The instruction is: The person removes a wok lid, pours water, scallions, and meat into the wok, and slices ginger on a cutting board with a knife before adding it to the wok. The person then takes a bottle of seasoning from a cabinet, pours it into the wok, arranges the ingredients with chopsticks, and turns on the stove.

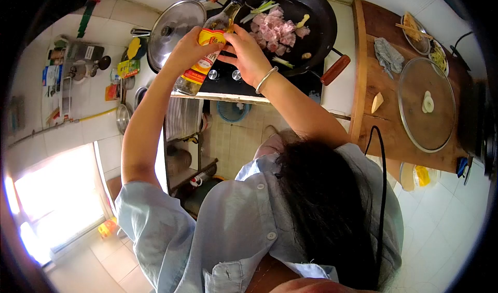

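A clear glass bottle (194, 76) with a yellow and red label leans between my two hands, its dark top pointing up toward the wok. My left hand (188, 51) is wrapped round the bottle's body from the left. From the other side, my right hand (250, 57), with a bangle at the wrist, has its fingers on the bottle by the label. The black wok (319, 20) sits on the stove just beyond my right hand. In it lie pale pink pieces of meat (275, 27), green onion stalks (265, 7) and small yellowish pieces.
A glass lid (176, 25) covers a pan left of the bottle. On the wooden counter (381, 132) at right are another glass lid (410, 111), a crumpled plastic bag (388, 56), a yellowish piece (377, 102) and plates of food. A blue basket (233, 115) stands below the stove.
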### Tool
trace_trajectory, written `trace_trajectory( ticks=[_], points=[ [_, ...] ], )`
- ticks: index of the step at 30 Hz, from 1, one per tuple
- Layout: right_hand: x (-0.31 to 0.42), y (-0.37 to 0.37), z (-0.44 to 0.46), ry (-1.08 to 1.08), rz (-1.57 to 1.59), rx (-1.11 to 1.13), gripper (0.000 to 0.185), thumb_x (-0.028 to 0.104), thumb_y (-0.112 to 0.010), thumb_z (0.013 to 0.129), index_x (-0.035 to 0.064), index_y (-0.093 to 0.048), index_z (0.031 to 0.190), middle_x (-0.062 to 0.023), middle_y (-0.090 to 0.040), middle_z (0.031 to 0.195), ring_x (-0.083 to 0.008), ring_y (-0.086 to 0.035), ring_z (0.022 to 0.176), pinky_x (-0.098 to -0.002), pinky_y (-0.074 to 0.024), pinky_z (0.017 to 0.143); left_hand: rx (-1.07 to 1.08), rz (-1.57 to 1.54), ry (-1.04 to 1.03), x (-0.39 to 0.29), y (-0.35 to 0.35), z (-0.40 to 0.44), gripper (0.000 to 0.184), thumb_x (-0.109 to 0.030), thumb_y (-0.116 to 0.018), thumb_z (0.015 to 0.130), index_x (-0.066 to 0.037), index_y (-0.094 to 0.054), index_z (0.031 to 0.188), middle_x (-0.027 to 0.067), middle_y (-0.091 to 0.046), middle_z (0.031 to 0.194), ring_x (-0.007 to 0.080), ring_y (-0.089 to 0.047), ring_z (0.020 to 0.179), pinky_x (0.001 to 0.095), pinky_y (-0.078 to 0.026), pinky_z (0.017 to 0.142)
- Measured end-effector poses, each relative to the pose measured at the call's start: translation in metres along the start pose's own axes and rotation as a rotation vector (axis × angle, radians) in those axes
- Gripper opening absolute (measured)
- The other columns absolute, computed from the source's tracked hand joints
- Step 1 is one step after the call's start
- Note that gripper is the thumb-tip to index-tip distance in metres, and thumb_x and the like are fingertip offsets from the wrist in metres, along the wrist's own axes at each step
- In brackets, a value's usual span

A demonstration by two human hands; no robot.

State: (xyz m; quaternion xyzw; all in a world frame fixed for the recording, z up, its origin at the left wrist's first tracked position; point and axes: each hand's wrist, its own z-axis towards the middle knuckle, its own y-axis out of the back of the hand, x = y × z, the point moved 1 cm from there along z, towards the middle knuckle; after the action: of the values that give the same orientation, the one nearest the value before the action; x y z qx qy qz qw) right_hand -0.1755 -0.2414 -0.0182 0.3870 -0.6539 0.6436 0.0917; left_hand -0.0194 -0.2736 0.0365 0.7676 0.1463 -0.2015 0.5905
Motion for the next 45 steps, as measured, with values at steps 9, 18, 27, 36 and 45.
trace_trajectory(
  ticks=[9, 18, 27, 36, 45],
  points=[
    [-0.021, -0.015, -0.044, 0.036, 0.094, -0.063, 0.049, 0.019, -0.047, 0.093, 0.0121, -0.031, 0.139, -0.0028, -0.050, 0.119, -0.0146, -0.049, 0.104, -0.0390, -0.0433, 0.092, 0.041, 0.040, -0.069, 0.007, -0.002, -0.031, 0.056, -0.047, -0.071, 0.066, -0.005, -0.057, 0.101, 0.0154, -0.065, 0.085, 0.0272, -0.064, 0.079, 0.0365, -0.049, 0.071],
    [-0.007, -0.001, -0.066, 0.130, 0.162, -0.124, 0.060, 0.018, -0.052, 0.090, 0.0164, -0.023, 0.143, -0.0021, -0.047, 0.121, -0.0143, -0.046, 0.112, -0.0403, -0.0397, 0.096, 0.061, 0.059, -0.139, -0.040, -0.010, -0.032, 0.054, -0.045, -0.071, 0.067, -0.004, -0.055, 0.098, 0.0155, -0.064, 0.084, 0.0276, -0.064, 0.078, 0.0361, -0.048, 0.070],
    [0.031, 0.013, -0.034, 0.171, 0.044, -0.095, 0.049, 0.021, -0.050, 0.090, 0.0168, -0.034, 0.136, -0.0014, -0.051, 0.114, -0.0128, -0.049, 0.105, -0.0383, -0.0427, 0.090, 0.015, -0.021, -0.164, -0.049, -0.012, 0.012, 0.058, -0.044, -0.072, 0.067, -0.001, -0.055, 0.100, 0.0178, -0.065, 0.088, 0.0303, -0.064, 0.084, 0.0368, -0.048, 0.073],
    [0.022, 0.001, -0.004, 0.093, 0.022, -0.027, 0.043, 0.021, -0.048, 0.091, 0.0154, -0.038, 0.133, -0.0008, -0.051, 0.119, -0.0133, -0.050, 0.102, -0.0382, -0.0445, 0.089, -0.025, 0.023, -0.084, -0.024, 0.007, 0.017, 0.062, -0.047, -0.071, 0.068, -0.001, -0.054, 0.106, 0.0178, -0.065, 0.092, 0.0283, -0.064, 0.086, 0.0366, -0.048, 0.075],
    [-0.014, -0.020, -0.050, 0.026, 0.170, -0.048, 0.051, 0.016, -0.046, 0.093, 0.0110, -0.028, 0.140, -0.0038, -0.050, 0.119, -0.0153, -0.049, 0.105, -0.0397, -0.0437, 0.093, 0.004, 0.173, -0.073, -0.013, 0.007, -0.038, 0.058, -0.050, -0.071, 0.066, -0.006, -0.056, 0.100, 0.0163, -0.066, 0.089, 0.0313, -0.064, 0.085, 0.0383, -0.048, 0.072]
  ],
)
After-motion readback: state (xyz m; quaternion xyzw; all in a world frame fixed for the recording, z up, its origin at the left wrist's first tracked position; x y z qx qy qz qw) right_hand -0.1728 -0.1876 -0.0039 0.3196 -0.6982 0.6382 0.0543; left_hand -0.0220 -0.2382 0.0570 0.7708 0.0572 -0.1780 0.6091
